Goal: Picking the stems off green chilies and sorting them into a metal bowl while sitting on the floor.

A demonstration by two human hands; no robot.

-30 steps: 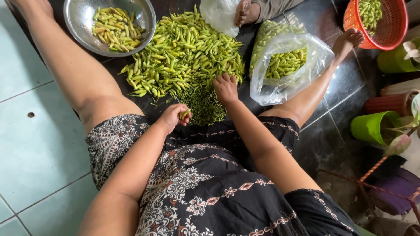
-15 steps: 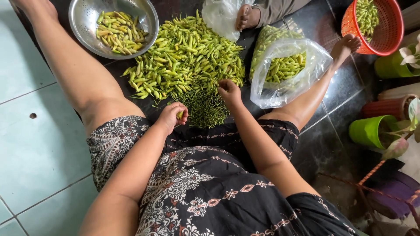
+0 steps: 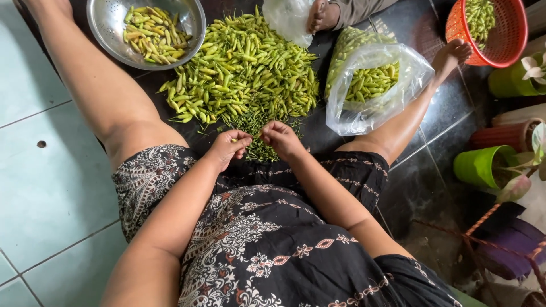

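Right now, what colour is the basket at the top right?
Orange-red plastic basket, seen in the head view.

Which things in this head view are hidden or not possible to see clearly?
- Chilli between left hand and right hand: fingers cover it.
- Metal bowl: top edge cuts it.
- Orange basket: top edge cuts it.
- Another person's foot: the rest is out of frame.

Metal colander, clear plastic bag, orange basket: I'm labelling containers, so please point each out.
metal colander (image 3: 108,25), head view, bare inner wall at left.
clear plastic bag (image 3: 364,116), head view, lower front film.
orange basket (image 3: 509,45), head view, right rim.
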